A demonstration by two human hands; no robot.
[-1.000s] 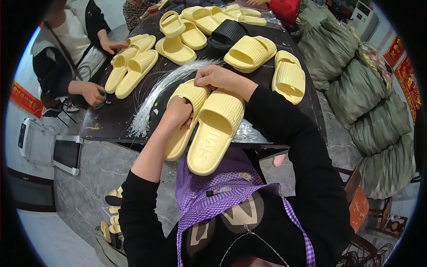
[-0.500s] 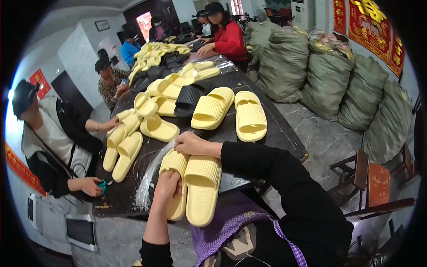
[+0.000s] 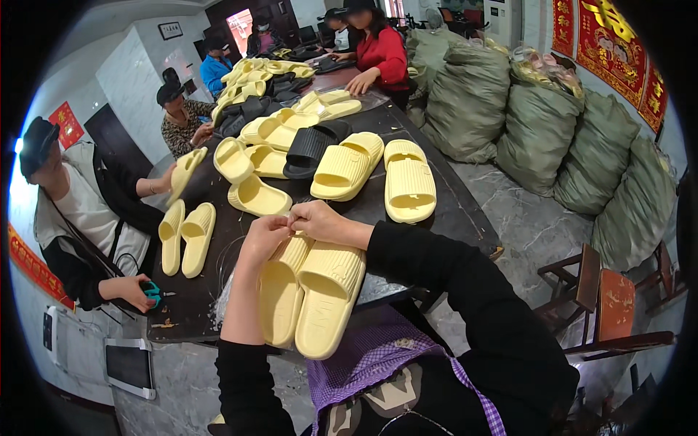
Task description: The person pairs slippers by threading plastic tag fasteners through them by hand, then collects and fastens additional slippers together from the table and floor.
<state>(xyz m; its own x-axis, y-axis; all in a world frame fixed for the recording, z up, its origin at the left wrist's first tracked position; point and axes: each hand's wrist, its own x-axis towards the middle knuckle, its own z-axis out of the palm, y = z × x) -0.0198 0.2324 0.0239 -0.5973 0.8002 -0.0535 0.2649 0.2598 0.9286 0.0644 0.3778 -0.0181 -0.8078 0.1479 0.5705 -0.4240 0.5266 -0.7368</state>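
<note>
A pair of yellow slide slippers [image 3: 331, 294] lies side by side at the near table edge, heels toward me. Over their far ends, my left hand [image 3: 265, 238] and my right hand [image 3: 323, 222] meet with fingertips pinched together. Whatever is between the fingers is too small to make out. Just beyond my hands sit a yellow slipper [image 3: 260, 198], a ribbed yellow slipper [image 3: 347, 167] and another single yellow slipper [image 3: 410, 182]. A black slipper [image 3: 309, 152] rests beside them.
At left, a co-worker holds teal-handled scissors [image 3: 151, 293] and a yellow slipper [image 3: 186, 174], near a standing pair [image 3: 195, 236]. More slippers heap along the dark table [image 3: 458, 218], with other people around it. Full green sacks [image 3: 534, 138] and wooden chairs [image 3: 616, 305] are at right.
My left hand has come out of the left slipper and moved up to meet my right hand. The co-worker at left has lifted a yellow slipper off the table.
</note>
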